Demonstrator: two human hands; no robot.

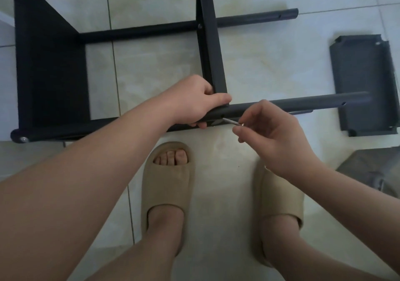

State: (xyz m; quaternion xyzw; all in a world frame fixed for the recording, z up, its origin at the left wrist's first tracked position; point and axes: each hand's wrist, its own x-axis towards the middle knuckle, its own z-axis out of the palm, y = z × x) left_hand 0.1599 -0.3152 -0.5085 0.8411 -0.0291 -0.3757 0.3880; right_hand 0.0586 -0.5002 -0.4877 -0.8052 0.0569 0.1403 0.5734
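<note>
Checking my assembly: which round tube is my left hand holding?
The tube nearest your feet; your left hand grips it at the flat bar. The farther tube is untouched.

No legible text or markings.

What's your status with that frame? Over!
Left grip holds black tube at the crossbar. Right grip pinches thin metal piece, tip by tube's side hole. Nothing blocking.
</note>
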